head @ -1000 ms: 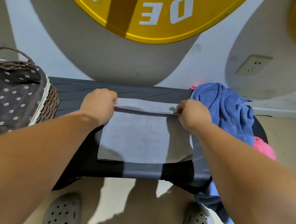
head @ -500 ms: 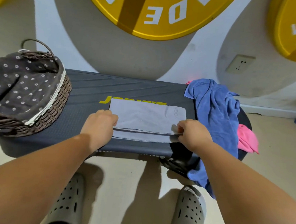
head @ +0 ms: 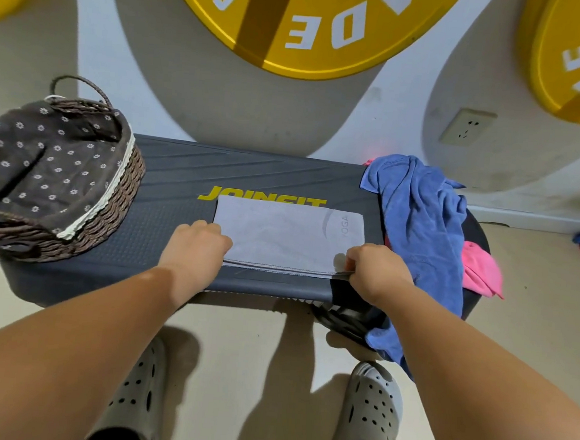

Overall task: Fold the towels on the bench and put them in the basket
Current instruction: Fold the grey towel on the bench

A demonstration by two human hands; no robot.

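Head view, looking down at a dark bench (head: 163, 238) standing against a wall. Showing at its left end a wicker basket (head: 126, 191) with a dotted dark liner, sitting on the bench top. Showing at the middle a grey towel (head: 281, 233), lying folded flat near the front edge and partly covering yellow lettering. Gripping the near left corner of the grey towel with the left hand (head: 194, 247), fingers curled over the edge. Pinching the near right corner with the right hand (head: 377, 270), layered hems showing at the fingertips. Showing just beside that a blue towel (head: 418, 235), lying crumpled over the bench's right end and hanging past the front, with a pink towel (head: 480, 271) touching it at far right. Showing yellow discs (head: 312, 32) and a socket (head: 466, 127) on the wall above, and grey clogs (head: 371, 411) on the floor below.
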